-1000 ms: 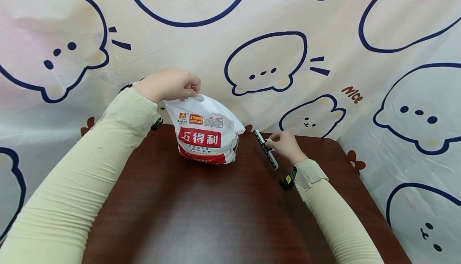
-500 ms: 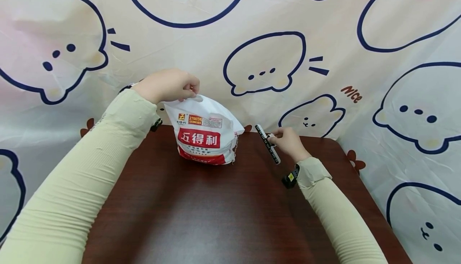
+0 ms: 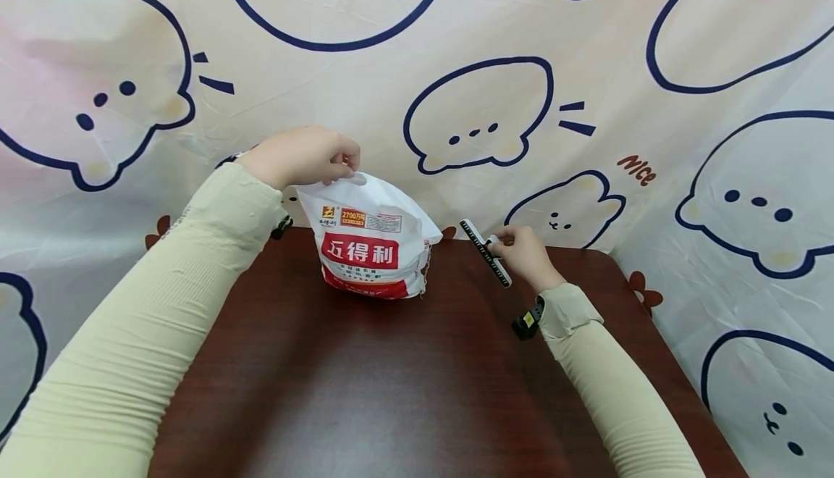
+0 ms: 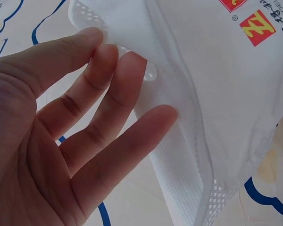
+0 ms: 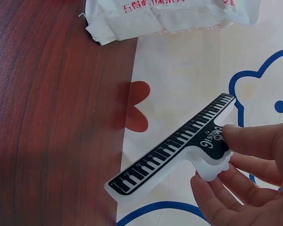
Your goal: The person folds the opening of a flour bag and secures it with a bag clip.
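Note:
A white flour bag [image 3: 374,221] with red printed panels stands upright on the table. My left hand [image 3: 313,156] pinches its top left corner between thumb and fingertips. In the left wrist view the bag's mouth edge [image 4: 179,94] hangs in folds, with the other fingers [image 4: 132,150] beside it. To the right of the bag, my right hand [image 3: 521,253] grips a long music clip [image 3: 485,253] by its handle, held above the table. Up close the clip [image 5: 174,146] shows a piano-key print and the word "Music", with my thumb [image 5: 254,141] on its black tab.
The dark brown table [image 3: 391,391] reaches back to a cream curtain [image 3: 482,22] with blue cartoon outlines. Another stretch of this curtain [image 3: 769,261] borders the table's right side. A black wrist device [image 3: 526,322] sits under the right wrist.
My right hand has shifted slightly right and raised the clip a little away from the table. The left hand keeps its pinch, and the bag stays in place.

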Demonstrator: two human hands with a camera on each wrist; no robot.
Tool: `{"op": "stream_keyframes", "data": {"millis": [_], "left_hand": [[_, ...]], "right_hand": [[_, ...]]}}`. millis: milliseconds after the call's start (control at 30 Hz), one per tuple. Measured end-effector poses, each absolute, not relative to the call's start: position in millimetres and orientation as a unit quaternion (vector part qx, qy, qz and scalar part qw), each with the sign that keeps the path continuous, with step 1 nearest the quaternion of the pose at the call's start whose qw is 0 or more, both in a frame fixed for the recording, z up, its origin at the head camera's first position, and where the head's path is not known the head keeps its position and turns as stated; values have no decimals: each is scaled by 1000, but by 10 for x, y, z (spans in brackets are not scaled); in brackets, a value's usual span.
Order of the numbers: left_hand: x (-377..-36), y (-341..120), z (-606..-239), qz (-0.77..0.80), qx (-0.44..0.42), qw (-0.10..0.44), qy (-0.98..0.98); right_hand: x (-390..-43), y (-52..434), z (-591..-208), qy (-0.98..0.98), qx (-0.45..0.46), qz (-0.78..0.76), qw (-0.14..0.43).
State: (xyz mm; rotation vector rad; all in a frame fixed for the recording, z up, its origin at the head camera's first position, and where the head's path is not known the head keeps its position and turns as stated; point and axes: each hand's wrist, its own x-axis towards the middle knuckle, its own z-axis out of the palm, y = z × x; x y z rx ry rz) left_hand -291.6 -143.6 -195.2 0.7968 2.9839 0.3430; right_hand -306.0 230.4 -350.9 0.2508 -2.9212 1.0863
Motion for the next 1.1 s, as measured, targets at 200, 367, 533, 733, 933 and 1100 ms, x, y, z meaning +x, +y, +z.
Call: {"op": "stream_keyframes", "data": {"millis": [200,367,533,733,933,1100], "left_hand": [[-2912,-1441,-1959,112,255,18,960],[-2922,-1448,-1969,117,253,21,960],[-2932,-1454,-1971,115,257,16,959],[-2928,-1450,-1966,113,257,15,960],[-2939,-1456,-1975,115,258,15,959],[-2936,-1458,-1977,108,258,13,960]], "right_hand": [[-3054,2298,-3491,-934,84,347,17],[-3051,2305,-3473,-934,79,348,19],[-3051,2311,-3459,-934,87,345,31],[-3042,2300,-3435,-930,100,351,40],[-3040,2284,-3418,-930,108,347,49],[-3044,2274,-3395,-926,116,354,65]]}}
